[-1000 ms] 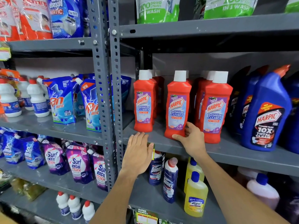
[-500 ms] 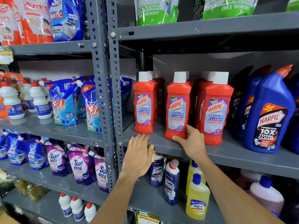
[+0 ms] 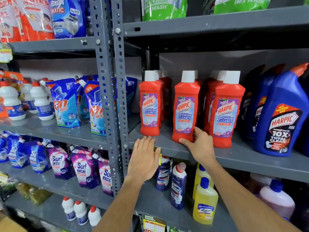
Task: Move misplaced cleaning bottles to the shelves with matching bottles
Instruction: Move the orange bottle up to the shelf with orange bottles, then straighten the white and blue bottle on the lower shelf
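Red Harpic bathroom cleaner bottles with white caps stand in rows on the grey middle shelf (image 3: 250,158). My right hand (image 3: 199,142) is wrapped around the base of the middle front red bottle (image 3: 185,106), thumb in front, fingers on its right side. Another red bottle (image 3: 150,104) stands to its left and one more (image 3: 225,111) to its right. My left hand (image 3: 144,160) lies flat, fingers apart, against the shelf's front edge below the left bottle, holding nothing. Blue Harpic toilet cleaner bottles (image 3: 282,118) stand at the right of the same shelf.
Below are Domex bottles (image 3: 178,186), yellow Lizol bottles (image 3: 205,201) and a pink bottle (image 3: 277,198). The left rack holds Rin pouches (image 3: 66,104), white bottles (image 3: 11,102) and Surf Excel pouches (image 3: 83,168). Grey perforated uprights (image 3: 110,97) divide the racks.
The view has shifted slightly. My right hand stays at the base of the middle red bottle, and my left hand has crept a little higher against the shelf edge.
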A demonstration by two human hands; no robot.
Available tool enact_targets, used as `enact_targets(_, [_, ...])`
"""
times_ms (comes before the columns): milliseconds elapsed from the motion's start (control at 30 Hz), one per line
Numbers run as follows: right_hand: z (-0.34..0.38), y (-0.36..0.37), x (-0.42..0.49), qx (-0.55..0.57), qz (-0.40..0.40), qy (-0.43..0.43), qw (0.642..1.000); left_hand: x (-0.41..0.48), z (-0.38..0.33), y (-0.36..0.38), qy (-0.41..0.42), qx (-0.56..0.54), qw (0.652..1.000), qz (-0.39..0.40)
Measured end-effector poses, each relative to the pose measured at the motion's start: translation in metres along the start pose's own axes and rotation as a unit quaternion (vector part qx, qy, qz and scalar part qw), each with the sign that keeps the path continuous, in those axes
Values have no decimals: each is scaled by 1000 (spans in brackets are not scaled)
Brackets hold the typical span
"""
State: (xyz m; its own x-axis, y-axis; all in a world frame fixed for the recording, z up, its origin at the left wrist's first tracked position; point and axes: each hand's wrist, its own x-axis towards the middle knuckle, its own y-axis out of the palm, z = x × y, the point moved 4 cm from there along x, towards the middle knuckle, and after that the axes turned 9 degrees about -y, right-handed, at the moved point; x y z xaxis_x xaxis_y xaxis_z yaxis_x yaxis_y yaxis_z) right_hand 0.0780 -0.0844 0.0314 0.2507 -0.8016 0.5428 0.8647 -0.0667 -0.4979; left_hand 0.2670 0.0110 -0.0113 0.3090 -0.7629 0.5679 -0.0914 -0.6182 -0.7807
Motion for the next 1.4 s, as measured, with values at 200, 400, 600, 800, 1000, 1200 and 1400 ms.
enact_targets(200, [-1, 1, 1, -6, 0, -2, 1000, 0, -1, -1, 4, -5, 1000, -4])
enact_targets(400, [-3, 3, 1, -15, 12, 1, 1000, 0, 1, 0, 10, -3, 1000, -7])
enact_targets(600, [8, -1, -7, -38, -27, -25, 999, -2, 2, -2, 24, -18, 1000, -6])
enact_targets(800, [27, 5, -79, 16, -191, -113, 975, -49, 19, 1, -4, -76, 993, -91])
enact_targets(1000, [-12, 45, -147, 6, -158, -81, 984, -105, 45, 64, -51, -84, 995, -19])
enact_targets(1200, [-94, 101, -170, 70, -36, 103, 992, -147, 70, 143, -58, -54, 990, 119])
enact_targets(1400, [-145, 137, -175, 107, 21, 223, 969, -166, 89, 211, -29, -31, 962, 268])
